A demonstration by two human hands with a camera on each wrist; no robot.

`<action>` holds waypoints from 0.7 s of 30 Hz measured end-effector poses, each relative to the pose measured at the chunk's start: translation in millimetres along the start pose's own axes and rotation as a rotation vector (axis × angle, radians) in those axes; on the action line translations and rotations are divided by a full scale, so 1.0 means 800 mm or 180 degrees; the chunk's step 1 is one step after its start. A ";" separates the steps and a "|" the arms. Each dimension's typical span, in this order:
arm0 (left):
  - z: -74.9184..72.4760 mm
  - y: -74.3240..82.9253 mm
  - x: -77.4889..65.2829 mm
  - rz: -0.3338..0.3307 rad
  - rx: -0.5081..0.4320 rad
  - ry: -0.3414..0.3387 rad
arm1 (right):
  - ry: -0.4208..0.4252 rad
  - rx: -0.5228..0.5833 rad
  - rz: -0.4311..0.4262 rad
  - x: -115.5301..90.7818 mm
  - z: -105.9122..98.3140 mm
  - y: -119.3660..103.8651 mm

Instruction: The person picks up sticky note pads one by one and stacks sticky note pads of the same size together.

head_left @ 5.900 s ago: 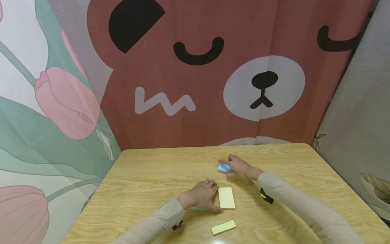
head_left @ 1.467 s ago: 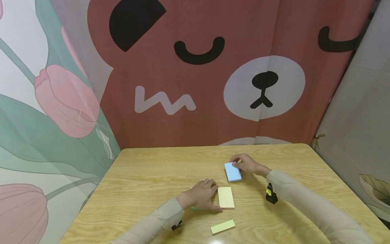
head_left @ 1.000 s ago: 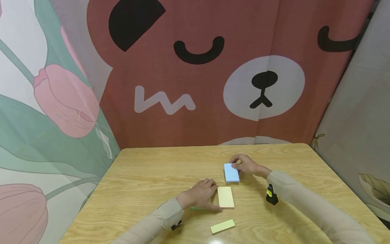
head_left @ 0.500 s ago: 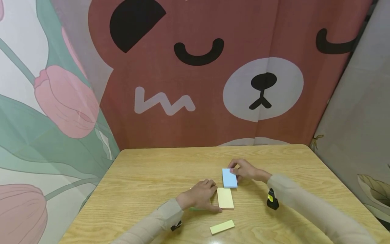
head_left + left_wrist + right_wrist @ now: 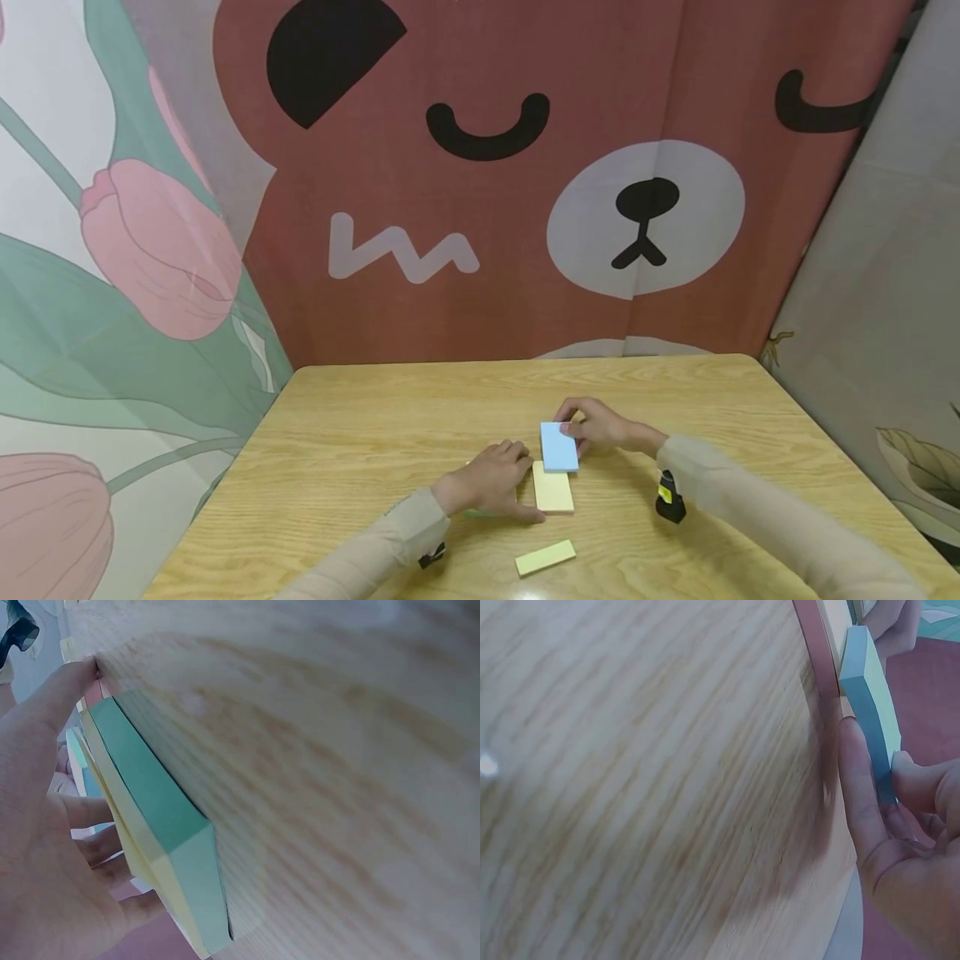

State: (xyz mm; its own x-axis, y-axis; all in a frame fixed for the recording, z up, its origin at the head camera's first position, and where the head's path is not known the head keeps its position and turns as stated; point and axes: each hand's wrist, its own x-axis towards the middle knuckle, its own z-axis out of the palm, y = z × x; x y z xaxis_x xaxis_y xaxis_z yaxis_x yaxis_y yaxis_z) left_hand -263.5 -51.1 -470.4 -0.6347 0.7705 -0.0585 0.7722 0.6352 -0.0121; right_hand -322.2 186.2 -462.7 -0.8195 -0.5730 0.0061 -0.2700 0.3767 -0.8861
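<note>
A light blue sticky note pad [image 5: 558, 450] is pinched between the thumb and fingers of my right hand [image 5: 597, 425]. It overlaps the far end of a pale yellow pad [image 5: 553, 495]; the right wrist view shows a pink layer [image 5: 817, 645] beneath that yellow. My left hand [image 5: 491, 480] spreads over another stack just left of it, its fingers loosely bent and the thumb reaching to the yellow pad's near left corner. Under that hand the left wrist view shows a green block [image 5: 154, 772] with a yellow layer [image 5: 127, 817] on top. The palm hides most of this stack in the head view.
A narrow yellow-green pad [image 5: 545, 558] lies nearer the front of the wooden table [image 5: 360, 433]. Behind the table hangs a curtain [image 5: 465, 317] with a bear print. Each wrist carries a black device [image 5: 670, 497].
Since the earliest frame, my right hand has lifted the blue pad from the table and turned it. Lately it has come nearer, over the yellow pad's far end. My left hand stays put.
</note>
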 end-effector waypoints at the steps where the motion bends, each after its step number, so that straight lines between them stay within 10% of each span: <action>1: 0.000 0.000 0.000 0.0000 -0.0001 0.0001 | -0.0016 0.0027 0.0001 -0.001 0.001 0.000; 21: -0.001 0.001 -0.001 0.0003 -0.0024 0.0040 | -0.0377 0.0247 -0.0072 -0.013 0.022 -0.015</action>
State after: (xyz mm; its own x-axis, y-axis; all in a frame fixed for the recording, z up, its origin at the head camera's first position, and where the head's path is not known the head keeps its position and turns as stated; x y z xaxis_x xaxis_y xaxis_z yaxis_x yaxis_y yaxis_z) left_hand -262.3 -51.3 -469.6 -0.6344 0.7716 -0.0460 0.7725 0.6350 -0.0045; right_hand -301.9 174.9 -460.4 -0.7471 -0.6643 -0.0242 -0.2440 0.3079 -0.9196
